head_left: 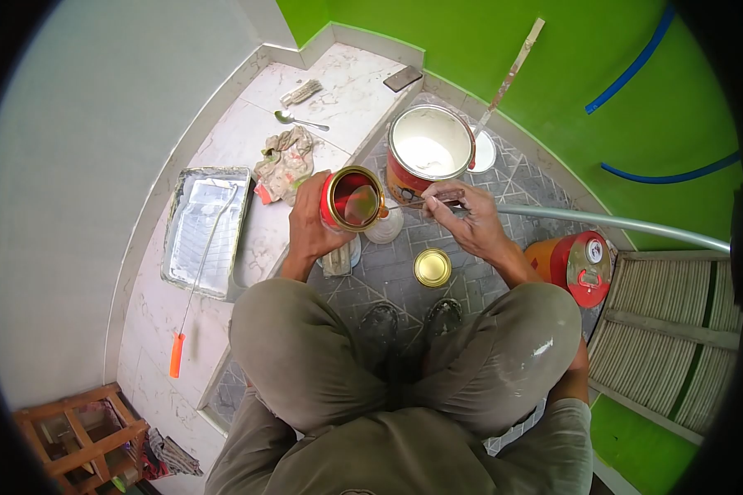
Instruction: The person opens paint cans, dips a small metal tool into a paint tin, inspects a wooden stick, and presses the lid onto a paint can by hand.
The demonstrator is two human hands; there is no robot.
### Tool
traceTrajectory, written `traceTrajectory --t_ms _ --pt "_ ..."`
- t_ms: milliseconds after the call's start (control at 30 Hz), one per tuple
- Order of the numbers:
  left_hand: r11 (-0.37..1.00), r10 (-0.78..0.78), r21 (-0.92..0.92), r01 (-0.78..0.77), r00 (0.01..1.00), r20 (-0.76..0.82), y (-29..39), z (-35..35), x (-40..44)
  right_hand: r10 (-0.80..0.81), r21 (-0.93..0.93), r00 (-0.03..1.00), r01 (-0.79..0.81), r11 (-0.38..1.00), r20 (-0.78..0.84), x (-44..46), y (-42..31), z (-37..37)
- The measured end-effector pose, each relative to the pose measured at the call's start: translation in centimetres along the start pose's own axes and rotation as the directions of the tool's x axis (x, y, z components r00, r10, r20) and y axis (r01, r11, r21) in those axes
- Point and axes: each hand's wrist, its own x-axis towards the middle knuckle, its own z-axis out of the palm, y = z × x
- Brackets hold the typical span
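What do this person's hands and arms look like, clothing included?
The left hand and right hand are ungloved, so each grip is bare, and no watch shows on either wrist. The right sleeve is short and greyish, leaving the forearm uncovered.

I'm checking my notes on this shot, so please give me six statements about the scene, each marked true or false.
1. The left hand holds the red tin. True.
2. The bucket is covered. False: it is open, showing white inside.
3. The gold lid lies on the grey floor. True.
4. The right hand is empty. False: it pinches a thin tool.
5. The spoon lies in the tray. False: it lies on the white tiles, near the rag.
6. The orange handle is outside the tray. True.
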Motion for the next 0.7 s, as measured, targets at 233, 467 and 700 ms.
traceTrajectory --t_ms 233,467,700 --pt "0.999 -0.038 0.001 0.038 0.999 0.036 0.0 0.2 0.0 -0.005 0.015 0.997 0.004 1.000 0.071 0.2 -0.8 0.4" --pt "0.999 0.019 0.026 -0.019 1.000 -0.008 0.3 0.4 0.1 -0.054 -0.068 0.997 0.057 0.996 0.057 0.1 0.1 0.8" --pt "1.000 0.017 0.021 -0.017 1.000 0.007 0.5 0.1 0.1 -0.090 -0.153 0.996 0.091 0.984 0.013 0.1 0.3 0.0"
